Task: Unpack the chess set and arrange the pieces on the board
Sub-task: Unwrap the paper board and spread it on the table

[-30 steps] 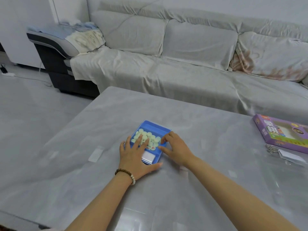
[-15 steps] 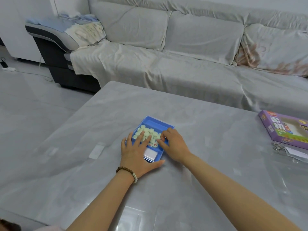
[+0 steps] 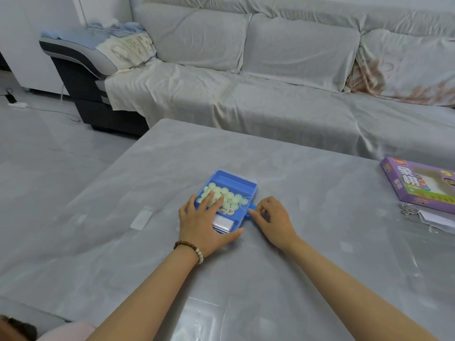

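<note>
A blue plastic case (image 3: 242,187) with a clear lid lies in the middle of the grey table (image 3: 320,267). Inside it are several cream round chess pieces (image 3: 231,196) and, at the near end, a folded white packet (image 3: 222,223). My left hand (image 3: 202,225) lies flat on the case, with its fingers spread over the pieces and its thumb along the near edge. My right hand (image 3: 273,220) is at the case's right side, where its curled fingertips pinch the small blue latch tab (image 3: 251,207).
A purple chess-set box (image 3: 416,183) lies at the table's right edge, with a key ring (image 3: 408,210) and a white paper (image 3: 435,219) in front of it. Behind the table stands a grey covered sofa (image 3: 270,94). The floor is on the left.
My right hand has slid off the top of the case to the latch on its right side. My left hand stays flat on the lid.
</note>
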Demonstrator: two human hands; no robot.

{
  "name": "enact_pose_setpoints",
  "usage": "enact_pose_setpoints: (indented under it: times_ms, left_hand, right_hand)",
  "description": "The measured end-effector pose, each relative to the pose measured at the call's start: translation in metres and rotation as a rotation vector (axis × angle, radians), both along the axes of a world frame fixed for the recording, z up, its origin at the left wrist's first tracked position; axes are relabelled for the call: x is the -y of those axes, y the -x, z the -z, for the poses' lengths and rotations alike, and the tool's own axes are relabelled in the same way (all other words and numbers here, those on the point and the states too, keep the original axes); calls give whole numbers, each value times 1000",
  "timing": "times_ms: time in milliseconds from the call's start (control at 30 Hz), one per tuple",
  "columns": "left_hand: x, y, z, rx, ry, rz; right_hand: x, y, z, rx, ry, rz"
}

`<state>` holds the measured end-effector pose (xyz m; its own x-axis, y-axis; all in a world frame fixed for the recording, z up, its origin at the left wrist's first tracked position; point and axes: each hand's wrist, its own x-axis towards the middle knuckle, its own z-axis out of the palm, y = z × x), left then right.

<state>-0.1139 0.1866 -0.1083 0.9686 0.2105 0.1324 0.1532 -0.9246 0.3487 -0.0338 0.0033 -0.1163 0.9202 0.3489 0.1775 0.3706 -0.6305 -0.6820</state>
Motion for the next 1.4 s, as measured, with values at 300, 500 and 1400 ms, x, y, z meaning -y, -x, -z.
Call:
enact_pose_setpoints:
  times_ms: [300, 500, 1400]
  left_hand:
    - [57, 1, -45, 89, 1198, 7]
    - [48, -5, -59, 163, 1504, -248]
    - [-160, -5, -3, 58, 433, -716]
  right_hand:
    - [54, 30, -17, -279, -406, 161]
    - [64, 39, -25, -315, -441, 149]
    - [-151, -5, -33, -498, -442, -137]
